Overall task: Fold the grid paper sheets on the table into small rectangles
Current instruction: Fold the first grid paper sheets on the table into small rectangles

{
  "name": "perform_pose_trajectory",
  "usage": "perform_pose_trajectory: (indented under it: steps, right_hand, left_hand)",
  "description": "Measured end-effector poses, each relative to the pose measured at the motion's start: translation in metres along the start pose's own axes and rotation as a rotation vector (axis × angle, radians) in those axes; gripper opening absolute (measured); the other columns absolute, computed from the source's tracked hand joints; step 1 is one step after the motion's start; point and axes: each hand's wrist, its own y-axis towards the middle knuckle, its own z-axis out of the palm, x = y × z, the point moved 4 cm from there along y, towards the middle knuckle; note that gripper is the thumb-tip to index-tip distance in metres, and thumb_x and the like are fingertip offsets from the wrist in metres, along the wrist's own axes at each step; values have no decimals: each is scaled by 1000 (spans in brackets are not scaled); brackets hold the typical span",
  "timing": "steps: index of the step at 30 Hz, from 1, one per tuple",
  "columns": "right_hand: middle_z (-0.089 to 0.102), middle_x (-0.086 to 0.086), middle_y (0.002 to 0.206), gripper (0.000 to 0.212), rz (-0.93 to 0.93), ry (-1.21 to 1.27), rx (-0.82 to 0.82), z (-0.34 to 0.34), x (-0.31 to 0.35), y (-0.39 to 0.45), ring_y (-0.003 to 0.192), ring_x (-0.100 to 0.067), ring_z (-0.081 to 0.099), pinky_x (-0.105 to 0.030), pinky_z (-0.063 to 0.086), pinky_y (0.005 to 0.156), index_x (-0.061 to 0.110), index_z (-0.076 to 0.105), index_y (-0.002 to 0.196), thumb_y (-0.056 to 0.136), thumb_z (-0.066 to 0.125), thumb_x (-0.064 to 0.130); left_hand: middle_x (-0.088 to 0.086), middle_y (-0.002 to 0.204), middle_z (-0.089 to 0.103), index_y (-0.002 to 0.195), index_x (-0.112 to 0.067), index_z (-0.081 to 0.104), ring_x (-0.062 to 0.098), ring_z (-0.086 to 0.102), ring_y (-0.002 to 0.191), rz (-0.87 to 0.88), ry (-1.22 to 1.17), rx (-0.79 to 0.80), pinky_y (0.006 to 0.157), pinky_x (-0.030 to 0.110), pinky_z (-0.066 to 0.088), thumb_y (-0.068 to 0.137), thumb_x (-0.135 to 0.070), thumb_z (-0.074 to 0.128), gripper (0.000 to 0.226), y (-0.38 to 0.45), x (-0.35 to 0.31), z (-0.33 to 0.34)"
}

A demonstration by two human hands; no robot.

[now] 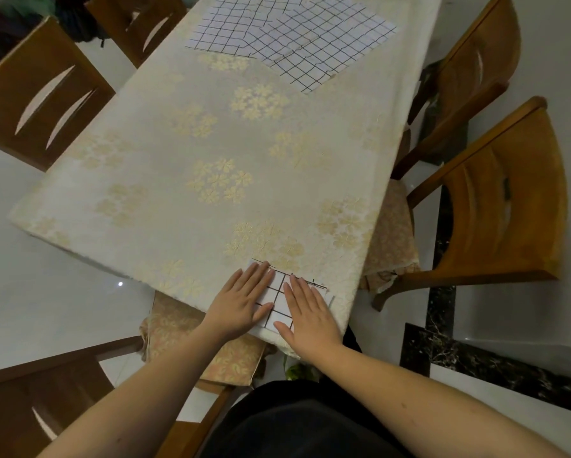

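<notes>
Both hands flat, palms down, fingers straight and together, pressing on folded grid paper (279, 292) at the table's (178, 160) near edge, close to its near right corner. Left hand (241, 300) covers the paper's left part, right hand (307, 312) the right part; a strip of grid shows between them. Nothing gripped, just pressed. Unfolded grid paper sheets (290, 38) lie overlapping at the far edge, well apart.
</notes>
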Motion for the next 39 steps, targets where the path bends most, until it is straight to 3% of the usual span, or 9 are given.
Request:
perform_pose_trajectory:
  steps: [7, 14, 19, 22, 25, 27, 32, 39]
  right_hand:
    - [17, -16, 160, 87, 93, -23, 7, 1, -7, -5, 148, -26, 11, -42, 14, 115, 5, 24, 151, 92, 12, 69]
    - [14, -12, 161, 83, 50, -36, 31, 0, -22, -11, 148, -23, 10, -39, 14, 115, 9, 25, 152, 92, 24, 68]
    - [17, -11, 160, 83, 34, -8, 32, -3, -25, -9, 147, -22, 13, -38, 14, 114, 11, 25, 152, 92, 24, 69]
    - [-8, -3, 161, 86, -38, -18, 54, -12, -31, -10, 149, -18, -6, -31, -7, 119, 18, 5, 155, 89, 13, 74]
    - [-22, 5, 159, 79, -98, -9, 91, -23, -40, -9, 148, -14, -16, -29, -11, 114, 25, -7, 154, 95, 29, 63]
    - [-14, 6, 161, 75, -83, 19, 127, -31, -44, -6, 149, -15, -10, -30, -5, 116, 26, -1, 155, 96, 35, 57]
    - [12, 4, 162, 68, 13, 158, 119, -53, -54, -7, 148, -16, 8, -33, 6, 118, 27, 14, 154, 97, 37, 55]
    - [45, -1, 145, 54, 111, 115, 72, -84, -44, -29, 131, -23, 41, -36, 30, 109, 22, 36, 146, 98, 38, 48]
  left_hand:
    - [-1, 163, 6, 156, -24, 8, 16, 4, 150, -30, -33, 21, 119, 41, 10, 97, -63, 24, 73, 1, 7, 0]
    - [-7, 162, 1, 155, -25, 4, 13, 2, 150, -101, -40, 24, 120, 39, 6, 94, -69, 15, 76, 2, 30, -5]
    - [-5, 162, 9, 155, -23, 11, 15, 9, 149, -94, -25, 54, 118, 38, 9, 95, -68, 16, 76, 3, 37, -5]
    - [-4, 162, 10, 155, -21, 13, 16, 12, 149, -94, -36, 68, 118, 38, 9, 95, -68, 14, 76, 4, 36, -5]
    - [-6, 162, 1, 155, -24, 6, 15, 4, 149, -85, -58, 88, 119, 36, 3, 92, -71, 8, 79, 4, 35, -9]
    - [-10, 161, -3, 155, -26, 4, 11, 0, 149, -106, -124, 104, 120, 34, 2, 89, -72, 8, 81, 8, 33, -17]
    - [1, 159, 26, 153, -18, 25, 16, 26, 145, -255, -396, -4, 117, 36, 25, 95, -55, 37, 69, 14, 32, -44]
    - [4, 152, 39, 149, -17, 34, 21, 41, 135, -314, -253, 57, 108, 36, 37, 98, -39, 45, 57, -9, 6, -57]
